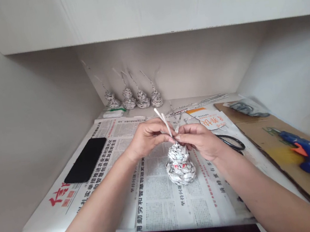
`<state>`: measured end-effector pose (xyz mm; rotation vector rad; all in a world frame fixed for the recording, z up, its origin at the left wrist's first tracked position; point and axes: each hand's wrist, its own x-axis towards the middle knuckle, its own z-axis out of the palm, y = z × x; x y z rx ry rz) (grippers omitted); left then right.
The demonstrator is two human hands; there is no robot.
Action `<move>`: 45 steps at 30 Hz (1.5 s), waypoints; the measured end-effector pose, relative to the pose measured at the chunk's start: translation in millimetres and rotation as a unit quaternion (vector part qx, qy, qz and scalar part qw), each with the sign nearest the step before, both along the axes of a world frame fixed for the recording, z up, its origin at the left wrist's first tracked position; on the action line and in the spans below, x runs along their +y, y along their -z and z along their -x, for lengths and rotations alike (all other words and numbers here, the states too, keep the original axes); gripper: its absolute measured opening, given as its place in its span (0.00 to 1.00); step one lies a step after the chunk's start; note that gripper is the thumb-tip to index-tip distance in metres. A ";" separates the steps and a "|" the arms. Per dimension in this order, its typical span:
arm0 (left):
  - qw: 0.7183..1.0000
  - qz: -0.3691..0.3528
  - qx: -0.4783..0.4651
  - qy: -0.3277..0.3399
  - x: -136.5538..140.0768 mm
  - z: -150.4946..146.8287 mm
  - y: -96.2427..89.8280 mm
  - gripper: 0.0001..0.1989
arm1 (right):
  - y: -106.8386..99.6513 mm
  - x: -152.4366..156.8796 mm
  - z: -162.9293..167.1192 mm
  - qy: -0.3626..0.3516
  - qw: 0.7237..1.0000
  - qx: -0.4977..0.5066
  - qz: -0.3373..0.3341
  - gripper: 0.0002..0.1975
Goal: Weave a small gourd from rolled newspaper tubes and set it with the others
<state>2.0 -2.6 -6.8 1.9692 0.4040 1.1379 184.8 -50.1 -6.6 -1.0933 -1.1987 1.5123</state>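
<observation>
A gourd shape woven from rolled newspaper strips stands upright in front of me, its round lower bulb on the newspaper and a smaller bulb above. My left hand pinches at its top, where pale paper strips stick up past the fingers. My right hand is closed at the same neck from the other side, thumb and forefinger pressed together on the strips. The fingertips of both hands nearly meet there and partly hide the strip ends.
Several finished-looking paper gourds line the back wall. A black phone lies on newspaper sheets at left. To the right are black-handled scissors, a plastic bag and a blue glue gun on cardboard. Thin paper rods lie behind.
</observation>
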 end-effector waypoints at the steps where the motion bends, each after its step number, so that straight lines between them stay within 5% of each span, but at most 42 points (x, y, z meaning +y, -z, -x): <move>1: 1.000 0.000 -0.002 0.003 0.1 -0.4 0.6 0.05 | -0.6 -0.2 0.5 -0.001 1.000 0.001 0.004 0.11; 7: 0.999 0.033 0.027 -0.012 -2.8 -1.4 1.7 0.08 | 0.2 -1.4 2.2 0.018 0.999 -0.028 -0.021 0.09; 15: 0.995 0.102 0.010 -0.020 -7.4 -7.5 2.7 0.13 | 9.8 0.1 -3.9 0.032 0.982 -0.117 -0.142 0.06; 28: 0.984 0.134 0.056 -0.102 -15.6 -8.3 -1.0 0.14 | 2.5 -7.0 -5.4 0.040 0.955 -0.229 -0.186 0.02; 37: 0.966 0.236 -0.021 -0.098 -17.6 -13.4 0.3 0.14 | 0.7 -7.4 -7.1 0.027 0.960 -0.187 -0.205 0.03; 45: 0.953 0.252 -0.085 -0.146 -20.0 -19.0 6.5 0.12 | 6.5 -5.9 -4.0 0.034 0.974 -0.110 -0.196 0.05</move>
